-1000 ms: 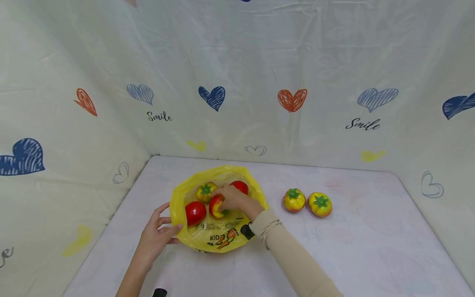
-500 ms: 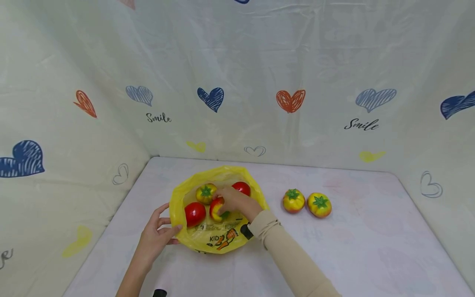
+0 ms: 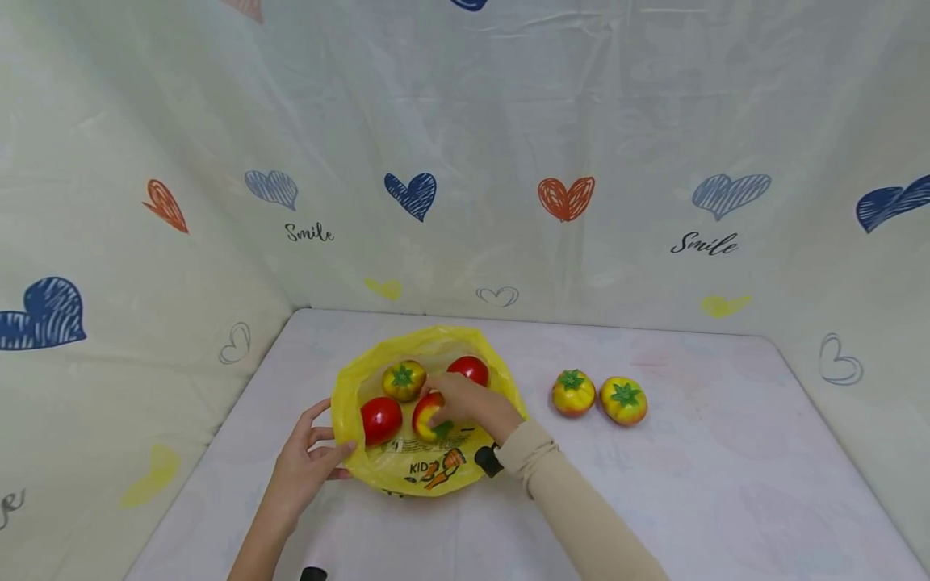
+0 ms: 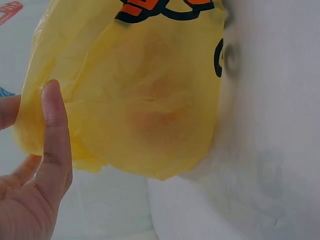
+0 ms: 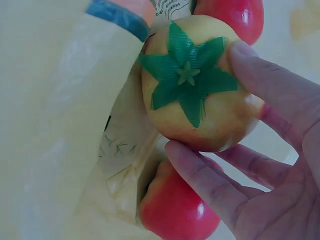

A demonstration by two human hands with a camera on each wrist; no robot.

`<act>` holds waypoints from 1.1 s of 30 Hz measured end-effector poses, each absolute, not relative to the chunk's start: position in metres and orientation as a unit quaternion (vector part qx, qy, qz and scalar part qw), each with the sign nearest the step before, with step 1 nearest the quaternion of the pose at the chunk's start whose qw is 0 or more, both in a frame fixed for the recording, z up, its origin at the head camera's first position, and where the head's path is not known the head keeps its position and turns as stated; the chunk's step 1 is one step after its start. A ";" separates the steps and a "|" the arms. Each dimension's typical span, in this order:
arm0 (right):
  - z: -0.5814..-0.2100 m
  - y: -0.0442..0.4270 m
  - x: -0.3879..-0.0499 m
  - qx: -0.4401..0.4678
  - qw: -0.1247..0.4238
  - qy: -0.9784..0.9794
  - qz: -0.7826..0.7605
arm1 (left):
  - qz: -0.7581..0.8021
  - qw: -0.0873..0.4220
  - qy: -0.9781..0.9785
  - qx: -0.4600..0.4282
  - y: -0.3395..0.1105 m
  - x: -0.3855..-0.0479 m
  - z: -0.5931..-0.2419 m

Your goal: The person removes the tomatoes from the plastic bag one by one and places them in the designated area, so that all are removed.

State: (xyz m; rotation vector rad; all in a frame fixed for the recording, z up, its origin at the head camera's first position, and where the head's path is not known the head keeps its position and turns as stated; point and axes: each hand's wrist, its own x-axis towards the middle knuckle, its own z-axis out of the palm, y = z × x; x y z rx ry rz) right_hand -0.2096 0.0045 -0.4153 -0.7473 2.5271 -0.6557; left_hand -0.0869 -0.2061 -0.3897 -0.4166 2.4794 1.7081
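A yellow plastic bag (image 3: 385,472) with printed pictures stands on the table, its mouth wide. My left hand (image 3: 308,452) pinches the bag's left rim between thumb and fingers; in the left wrist view the bag's outside (image 4: 155,100) bulges over a dim round shape. Inside the bag, my right hand (image 3: 463,397) grips a yellow-red toy tomato (image 5: 220,112) with a green star-shaped leaf top, fingers and thumb around its side. Near it lie another leaf-topped tomato (image 3: 404,380), a red fruit (image 3: 381,420) at left and a red fruit (image 3: 468,369) behind the hand.
Two more yellow-red toy tomatoes, one (image 3: 573,393) beside the other (image 3: 623,401), sit on the white-covered table (image 3: 697,476) right of the bag. A pale sheet (image 3: 479,250) printed with hearts hangs behind. A black object (image 3: 313,574) shows at the bottom edge.
My right hand and the gripped tomato shift very slightly within the bag, and the red fruit behind the hand moves a little. The left hand stays on the rim.
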 end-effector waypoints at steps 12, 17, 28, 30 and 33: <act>-0.405 0.017 -0.200 -0.254 0.175 0.899 -0.310 | 0.559 0.052 0.816 -0.139 -0.205 -0.087 -0.390; -0.401 0.025 -0.193 -0.244 0.150 0.890 -0.354 | 0.555 0.056 0.817 -0.143 -0.205 -0.087 -0.390; -0.395 0.045 -0.168 -0.211 0.111 0.870 -0.431 | 0.559 0.055 0.815 -0.143 -0.205 -0.087 -0.391; -0.393 0.048 -0.164 -0.199 0.109 0.865 -0.448 | 0.559 0.054 0.815 -0.142 -0.205 -0.087 -0.390; -0.392 0.053 -0.156 -0.176 0.111 0.858 -0.469 | 0.558 0.053 0.816 -0.141 -0.205 -0.087 -0.390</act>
